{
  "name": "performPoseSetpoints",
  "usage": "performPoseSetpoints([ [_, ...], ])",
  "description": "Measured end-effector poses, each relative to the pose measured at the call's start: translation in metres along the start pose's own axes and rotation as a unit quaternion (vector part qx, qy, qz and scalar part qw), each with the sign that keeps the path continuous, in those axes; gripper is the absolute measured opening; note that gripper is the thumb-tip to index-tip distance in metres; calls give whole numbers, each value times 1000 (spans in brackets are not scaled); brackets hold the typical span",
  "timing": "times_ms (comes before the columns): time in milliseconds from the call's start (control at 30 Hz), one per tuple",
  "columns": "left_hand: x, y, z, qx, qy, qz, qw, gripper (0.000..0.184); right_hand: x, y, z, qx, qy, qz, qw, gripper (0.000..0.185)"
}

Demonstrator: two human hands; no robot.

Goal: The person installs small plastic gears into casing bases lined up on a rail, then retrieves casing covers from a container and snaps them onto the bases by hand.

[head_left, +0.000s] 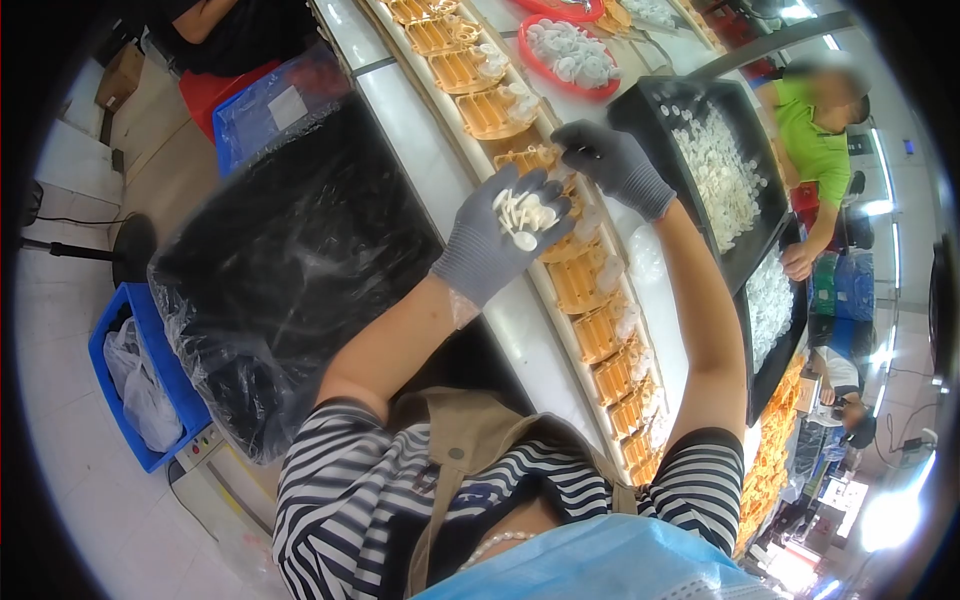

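Note:
Small white pieces (pixel 524 215) lie heaped in my left hand (pixel 490 235), which is gloved in grey with the palm up and fingers curled around them. My right hand (pixel 610 165), in a grey glove too, is over the row of orange trays, its fingers pinched together; anything between them is too small to make out. Orange plastic trays (pixel 582 283) stand in a long line on the narrow track below both hands. Clear round pieces sit along the right side of several trays.
A black bin (pixel 690 90) of white pieces is right of my right hand, with a red basket (pixel 570 57) of clear pieces beyond. A black plastic-lined container (pixel 290 250) and blue crate (pixel 145 375) are left. A person in green (pixel 820 150) reaches toward the bins.

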State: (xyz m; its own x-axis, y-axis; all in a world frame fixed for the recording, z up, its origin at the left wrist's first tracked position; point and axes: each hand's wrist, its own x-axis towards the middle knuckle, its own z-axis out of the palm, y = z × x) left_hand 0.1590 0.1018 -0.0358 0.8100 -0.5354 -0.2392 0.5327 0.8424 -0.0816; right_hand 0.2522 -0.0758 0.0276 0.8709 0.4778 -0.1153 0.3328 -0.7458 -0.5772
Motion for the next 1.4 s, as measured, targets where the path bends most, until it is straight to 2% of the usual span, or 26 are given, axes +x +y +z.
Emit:
performPoseSetpoints([
  [333, 3, 0, -2, -8, -5, -1, 1000, 41, 2, -4, -2, -27, -5, -20, 999, 30],
  [433, 0, -1, 3, -6, -1, 1, 1000, 40, 2, -14, -3, -46, 3, 24, 999, 32],
  [633, -3, 0, 5, 11, -1, 0, 1000, 42, 5, -6, 1, 12, -1, 48, 999, 37],
  [833, 0, -1, 2, 11, -10, -2, 1000, 45, 5, -14, -2, -42, -11, 71, 997, 38],
  [933, -3, 0, 5, 22, 2, 1, 1000, 45, -1, -13, -6, -16, -4, 47, 999, 35],
  [1033, -3, -1, 5, 17, -11, -1, 1000, 45, -8, -7, -6, -34, 70, 27, 997, 32],
  [1133, -4, -3, 10, -2, 10, 7, 1000, 50, -21, -3, -6, 14, 126, -11, 992, 26],
  [1233, -4, -4, 12, -25, -14, 9, 1000, 50, -46, -24, -7, 36, 89, -23, 995, 21],
  [1367, -2, -10, 12, -29, 8, 25, 999, 51, -73, -43, 0, 99, 66, -89, 989, 21],
  [1400, -2, -12, 12, -38, 8, 26, 999, 52, -77, -45, 0, 75, 63, -109, 989, 22],
])
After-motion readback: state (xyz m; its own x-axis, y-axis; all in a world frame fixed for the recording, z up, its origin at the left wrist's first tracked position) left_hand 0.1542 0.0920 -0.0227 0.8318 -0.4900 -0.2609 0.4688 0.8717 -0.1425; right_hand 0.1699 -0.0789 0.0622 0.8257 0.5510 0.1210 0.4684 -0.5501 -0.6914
